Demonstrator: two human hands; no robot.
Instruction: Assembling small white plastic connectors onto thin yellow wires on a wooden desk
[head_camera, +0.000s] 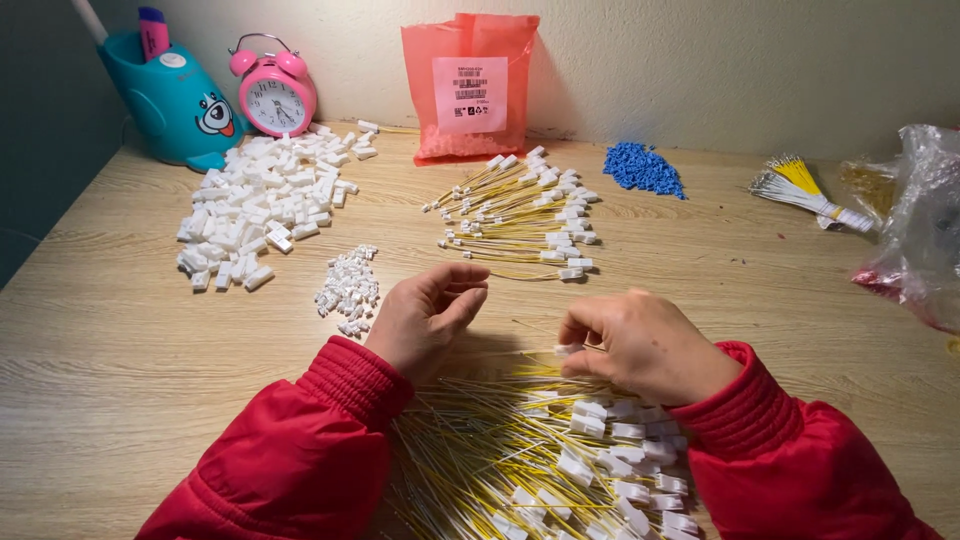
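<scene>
My left hand (428, 318) hovers over the wooden table (120, 340), fingers curled loosely, thumb and fingertips apart with nothing seen between them. My right hand (640, 345) pinches a yellow wire with a small white connector (568, 349) at its tip. Both hands are just above a big loose pile of yellow wires with white connectors (540, 460) near the front edge. Both sleeves are red.
A fanned group of finished yellow wires (520, 215) lies past my hands. Left are a large heap of white plastic housings (265, 205) and a small heap (348, 290). Blue bits (642, 168), a pink bag (470, 85), a pink clock (275, 95), a teal holder (175, 100), bundled wires (800, 188), plastic bags (920, 225).
</scene>
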